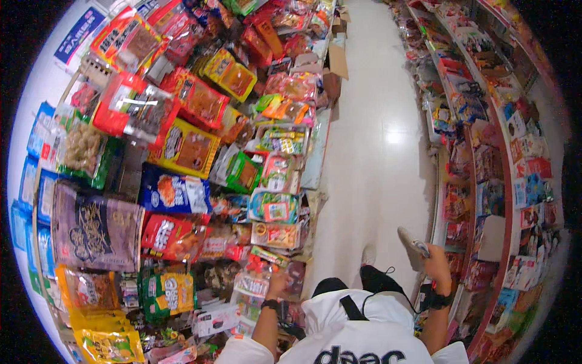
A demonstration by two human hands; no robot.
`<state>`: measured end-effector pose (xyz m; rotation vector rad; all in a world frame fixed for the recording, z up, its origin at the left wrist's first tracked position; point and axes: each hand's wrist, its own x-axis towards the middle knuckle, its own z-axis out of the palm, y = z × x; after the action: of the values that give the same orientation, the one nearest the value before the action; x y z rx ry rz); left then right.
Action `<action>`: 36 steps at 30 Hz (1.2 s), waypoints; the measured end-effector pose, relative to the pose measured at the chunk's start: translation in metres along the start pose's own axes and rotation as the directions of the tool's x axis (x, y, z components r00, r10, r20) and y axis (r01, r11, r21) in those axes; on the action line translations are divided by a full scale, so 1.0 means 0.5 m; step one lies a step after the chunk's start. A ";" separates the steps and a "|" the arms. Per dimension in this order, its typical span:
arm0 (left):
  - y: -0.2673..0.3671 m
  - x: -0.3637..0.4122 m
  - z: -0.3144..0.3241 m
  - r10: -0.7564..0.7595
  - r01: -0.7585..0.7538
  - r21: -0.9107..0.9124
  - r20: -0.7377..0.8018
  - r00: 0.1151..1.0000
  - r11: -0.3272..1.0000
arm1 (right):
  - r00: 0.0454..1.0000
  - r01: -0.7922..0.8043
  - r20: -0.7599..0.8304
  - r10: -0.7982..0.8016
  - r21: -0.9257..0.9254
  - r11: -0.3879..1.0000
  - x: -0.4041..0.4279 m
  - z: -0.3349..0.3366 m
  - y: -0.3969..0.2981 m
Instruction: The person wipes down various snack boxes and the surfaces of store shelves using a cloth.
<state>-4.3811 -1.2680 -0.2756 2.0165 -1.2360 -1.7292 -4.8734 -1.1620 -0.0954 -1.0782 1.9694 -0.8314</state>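
Note:
My left hand [278,283] reaches into the lower shelf on the left, among snack packets. A long green-and-yellow packet [269,256] lies just beyond its fingers, and a clear-fronted package [251,286] sits beside it. Blur hides whether the fingers grip anything. My right hand [437,265] hangs low over the aisle, near the right-hand shelves, its fingers partly curled. A light-coloured shoe [408,239] shows just past the fingertips; whether the hand holds something small there is unclear. Each wrist wears a dark band.
Hanging and stacked snack bags, such as a purple bag [97,227] and a red bag [173,236], crowd the left shelving. An open cardboard box [336,61] juts into the aisle floor [370,136]. Packed shelves with a red edge [502,182] line the right.

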 end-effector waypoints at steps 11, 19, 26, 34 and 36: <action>0.029 0.200 0.160 0.067 -0.080 0.102 0.123 0.990 0.992 | 0.996 -0.003 0.087 0.007 -0.046 0.999 0.235 -0.071 -0.016; 0.213 0.413 0.218 -0.203 0.219 -0.052 0.224 0.953 0.974 | 0.988 -0.105 0.091 0.125 -0.195 0.975 0.502 -0.163 -0.043; 0.810 0.700 0.283 0.264 -0.342 0.604 0.218 0.940 0.720 | 0.972 -0.235 -0.024 0.234 -0.109 0.966 0.724 -0.292 -0.115; 1.233 0.854 0.452 0.265 -0.351 0.279 0.301 0.916 0.894 | 0.910 -0.282 -0.349 0.223 -0.128 0.951 0.967 -0.333 0.102; 1.285 0.879 0.481 0.301 -0.424 0.415 0.330 0.895 0.805 | 0.910 -0.319 -0.248 0.332 0.092 0.943 1.044 -0.368 0.080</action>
<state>-4.9029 -1.8931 -0.2498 1.6306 -2.1607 -1.6257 -5.2416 -1.5682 -0.1813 -0.6067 2.2539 -0.8642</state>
